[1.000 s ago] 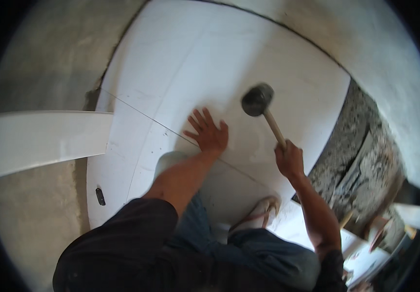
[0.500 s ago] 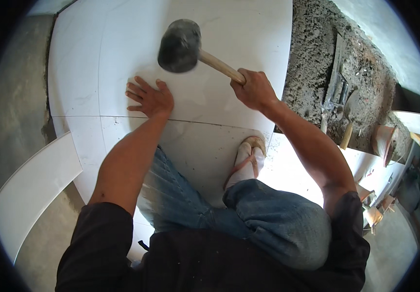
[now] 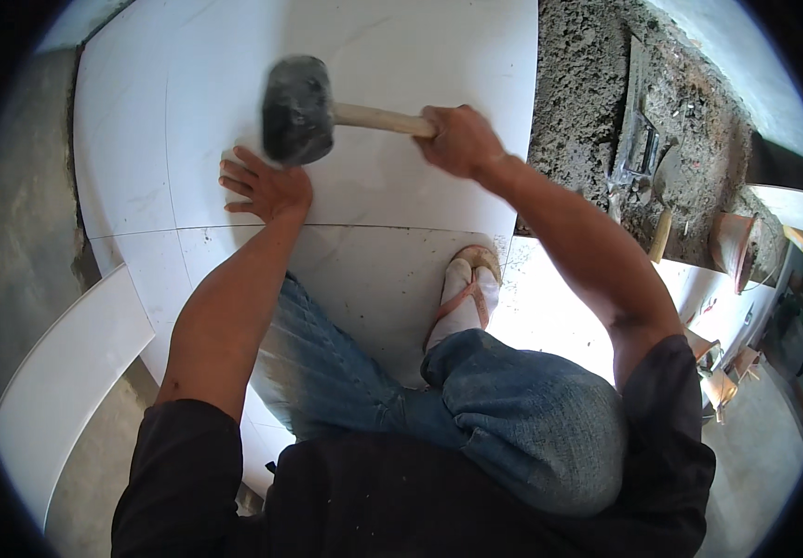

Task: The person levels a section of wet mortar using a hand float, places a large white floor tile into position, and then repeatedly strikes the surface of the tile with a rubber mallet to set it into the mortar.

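My right hand (image 3: pixel 457 139) is closed around the pale wooden handle of a black-headed mallet (image 3: pixel 296 110), which is held crosswise above a large white floor tile (image 3: pixel 411 46). My left hand (image 3: pixel 262 191) rests on that tile with its fingers spread, just below the mallet head, which hides part of my thumb. A thin joint line runs just below my palm. My sandaled foot (image 3: pixel 462 293) is on the tile nearer my body.
Rough grey mortar (image 3: pixel 578 102) lies to the right, holding a flat trowel (image 3: pixel 632 112) and a smaller trowel with wooden handle (image 3: pixel 660 232). A terracotta-coloured container (image 3: pixel 729 249) stands beyond. A white strip (image 3: pixel 66 372) lies at left beside a grey wall (image 3: pixel 25 186).
The view has turned since the first frame, bringing more mortar into sight. Over the last half second the mallet head has swung left and down toward my left hand, its handle now flatter.
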Demonstrator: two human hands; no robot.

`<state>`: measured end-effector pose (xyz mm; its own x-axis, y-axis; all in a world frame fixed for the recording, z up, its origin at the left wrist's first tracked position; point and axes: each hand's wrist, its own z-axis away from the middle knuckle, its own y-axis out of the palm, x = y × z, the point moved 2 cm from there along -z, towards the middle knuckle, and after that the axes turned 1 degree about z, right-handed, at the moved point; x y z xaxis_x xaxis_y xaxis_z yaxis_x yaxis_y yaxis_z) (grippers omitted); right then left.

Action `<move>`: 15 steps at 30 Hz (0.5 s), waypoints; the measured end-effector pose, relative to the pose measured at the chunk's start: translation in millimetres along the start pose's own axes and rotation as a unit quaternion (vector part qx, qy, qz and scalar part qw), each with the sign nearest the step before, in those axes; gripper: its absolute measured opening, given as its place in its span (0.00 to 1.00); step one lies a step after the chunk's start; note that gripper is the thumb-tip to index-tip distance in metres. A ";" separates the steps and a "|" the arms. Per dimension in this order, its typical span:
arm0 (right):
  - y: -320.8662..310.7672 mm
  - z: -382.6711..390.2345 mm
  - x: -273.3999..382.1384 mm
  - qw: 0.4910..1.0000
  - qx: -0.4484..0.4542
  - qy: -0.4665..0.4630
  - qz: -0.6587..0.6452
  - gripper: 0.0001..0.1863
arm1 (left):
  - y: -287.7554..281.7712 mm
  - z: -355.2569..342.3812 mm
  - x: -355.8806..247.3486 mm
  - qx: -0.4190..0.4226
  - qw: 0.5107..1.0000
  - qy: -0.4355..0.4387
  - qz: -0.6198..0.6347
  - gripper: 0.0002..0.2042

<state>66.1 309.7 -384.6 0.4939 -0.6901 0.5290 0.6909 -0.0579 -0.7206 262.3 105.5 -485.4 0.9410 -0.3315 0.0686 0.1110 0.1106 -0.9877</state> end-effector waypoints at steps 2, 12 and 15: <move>4.9 -8.7 -11.7 0.997 0.047 0.041 0.050 0.15 | -7.0 3.7 -8.6 0.003 1.000 0.001 0.031 0.39; -17.0 -15.8 32.9 0.999 -0.009 0.040 0.004 0.16 | -8.7 4.2 -2.7 0.002 0.999 0.005 0.040 0.38; -17.6 -27.6 3.6 0.990 0.082 0.100 0.060 0.17 | -7.7 1.2 -5.9 0.002 0.999 -0.005 0.040 0.38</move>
<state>41.2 288.3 -382.4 0.4747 -0.8151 0.3320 0.7176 0.1401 -0.6822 256.3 107.8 -478.1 0.9500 -0.3123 -0.0085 0.0368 0.1392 -0.9896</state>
